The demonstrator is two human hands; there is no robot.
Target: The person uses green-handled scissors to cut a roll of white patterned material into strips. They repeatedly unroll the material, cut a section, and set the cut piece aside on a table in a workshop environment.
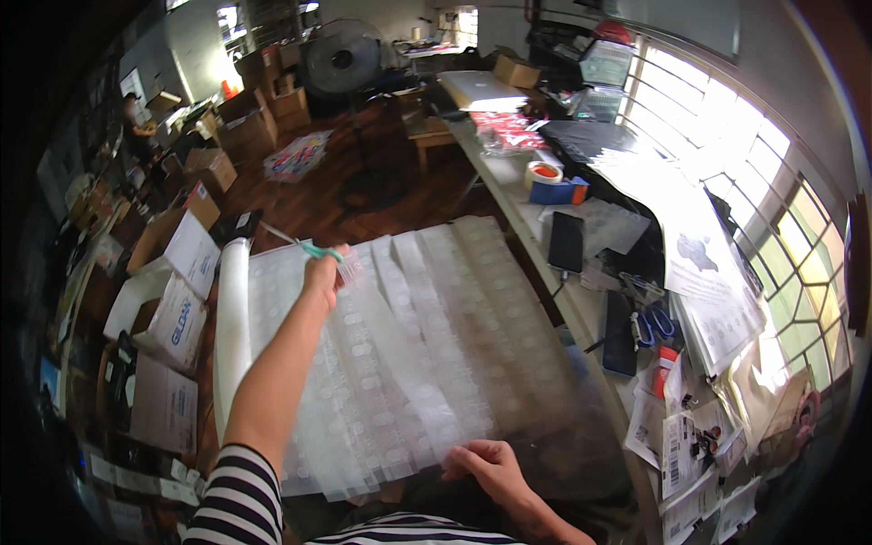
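Note:
My left hand (327,271) reaches to the far part of the table, closed around the teal handles of a pair of scissors (318,252). The scissors' blades point away to the left. Wide overlapping strips of translucent film (404,350) with rows of pale round prints cover the table beneath my arm. A small piece of printed film shows beside my left fingers. Close to my body, my right hand (489,468) is curled at the near edge of the strips; what its fingers pinch, if anything, is hidden. A white roll (234,313) lies along the left side.
On the right, a long white side table (518,222) holds a phone (566,242), blue-handled scissors (656,325), tape rolls (543,173) and stacked papers (704,272). Open cardboard boxes (168,304) stand at left. A fan (341,60) and another person (136,127) are farther back.

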